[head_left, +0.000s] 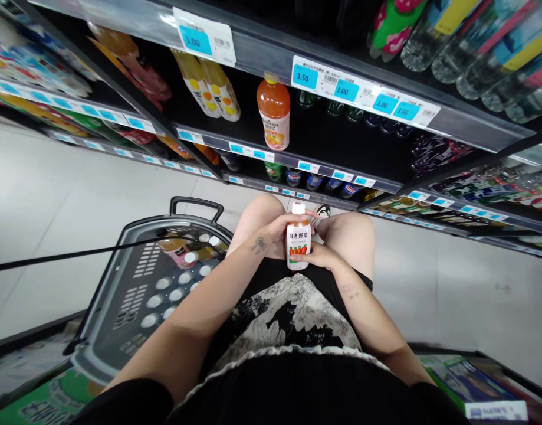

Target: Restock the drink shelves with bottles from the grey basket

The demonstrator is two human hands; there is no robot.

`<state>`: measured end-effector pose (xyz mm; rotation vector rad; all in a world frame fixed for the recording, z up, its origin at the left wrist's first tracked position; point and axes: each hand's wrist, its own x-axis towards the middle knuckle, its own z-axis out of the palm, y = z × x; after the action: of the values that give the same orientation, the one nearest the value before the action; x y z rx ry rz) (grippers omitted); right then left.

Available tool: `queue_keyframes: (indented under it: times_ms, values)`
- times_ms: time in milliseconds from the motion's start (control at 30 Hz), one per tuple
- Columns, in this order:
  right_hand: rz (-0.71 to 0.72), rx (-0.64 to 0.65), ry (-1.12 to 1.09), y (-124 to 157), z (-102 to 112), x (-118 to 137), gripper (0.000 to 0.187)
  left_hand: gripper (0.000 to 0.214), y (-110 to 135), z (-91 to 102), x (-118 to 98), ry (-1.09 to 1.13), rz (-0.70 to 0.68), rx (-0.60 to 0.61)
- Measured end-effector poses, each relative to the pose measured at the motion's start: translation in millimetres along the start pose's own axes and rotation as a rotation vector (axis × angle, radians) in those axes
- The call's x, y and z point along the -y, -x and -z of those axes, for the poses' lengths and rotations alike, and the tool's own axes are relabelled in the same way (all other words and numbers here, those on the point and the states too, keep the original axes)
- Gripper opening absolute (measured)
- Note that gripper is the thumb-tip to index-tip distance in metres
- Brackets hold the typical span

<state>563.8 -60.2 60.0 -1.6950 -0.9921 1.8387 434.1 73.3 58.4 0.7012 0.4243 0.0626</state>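
Note:
Between my knees I hold an upright juice bottle (pixel 298 239) with a white cap and a white label showing red and orange vegetables. My left hand (pixel 280 229) wraps round its upper part from the left, some of its fingers hidden behind the bottle. My right hand (pixel 320 257) grips the lower part from the right, the thumb lying across the label. In front of me, one orange juice bottle (pixel 274 115) stands alone at the front of the shelf (pixel 341 147). A grey basket (pixel 133 260) on my left contains several white-capped bottles and a larger orange drink bottle (pixel 178 251).
Yellow-labelled bottles (pixel 220 88) stand on the shelf further left. Dark soda bottles (pixel 315 180) line the bottom shelf. Clear water bottles (pixel 456 59) fill the upper right, above a price strip (pixel 363 91). Green boxes (pixel 460 378) lie behind me on the right. The basket's handle (pixel 197 203) sticks up.

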Motion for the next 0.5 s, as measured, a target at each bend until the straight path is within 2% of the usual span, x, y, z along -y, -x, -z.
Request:
queue_keyframes:
  times_ms: [233, 333, 433, 500]
  values:
    - [0.036, -0.066, -0.022, 8, -5, -11, 0.057, 0.053, -2, -15.6, 1, 0.010, -0.038, -0.088]
    - [0.014, -0.123, -0.067, 11, -7, -15, 0.057, 0.052, -6, -21.4, 2, 0.027, 0.000, -0.209]
    - [0.022, -0.174, -0.077, 16, -9, -14, 0.054, 0.046, -11, -19.1, 8, -0.001, 0.019, -0.344]
    - [0.012, -0.211, -0.020, 20, -10, -11, 0.052, 0.041, -13, -14.8, 13, -0.034, -0.016, -0.344]
